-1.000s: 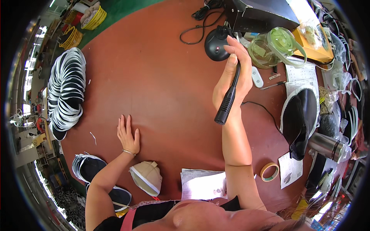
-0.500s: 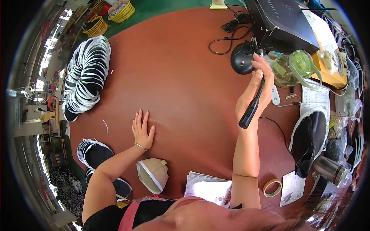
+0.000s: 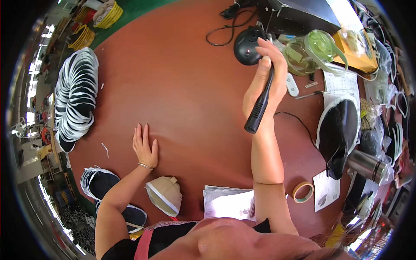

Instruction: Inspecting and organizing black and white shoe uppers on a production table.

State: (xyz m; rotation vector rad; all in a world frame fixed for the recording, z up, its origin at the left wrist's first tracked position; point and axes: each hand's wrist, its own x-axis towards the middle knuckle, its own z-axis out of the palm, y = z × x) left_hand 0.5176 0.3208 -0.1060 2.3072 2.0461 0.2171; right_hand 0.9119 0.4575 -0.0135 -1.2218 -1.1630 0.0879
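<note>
My left hand lies flat on the red-brown table, fingers stretched out and holding nothing. A beige cup-shaped fabric piece with a white rim rests just below it. My right hand is curled around the neck of a black desk microphone, its thumb at the left side. The microphone's head points down toward me; part of its neck is hidden by the fingers. Its round base stands on the table beside my fingertips, with a small light showing.
Stacked black pieces with white edging lie at the left, with more beside my left forearm. At the right are a green-lidded jug, a black box, a black curved piece, a steel flask, tape and papers.
The whole view has shifted, so the table's things sit farther left in the picture. Both hands keep their poses, the right one still at the microphone.
</note>
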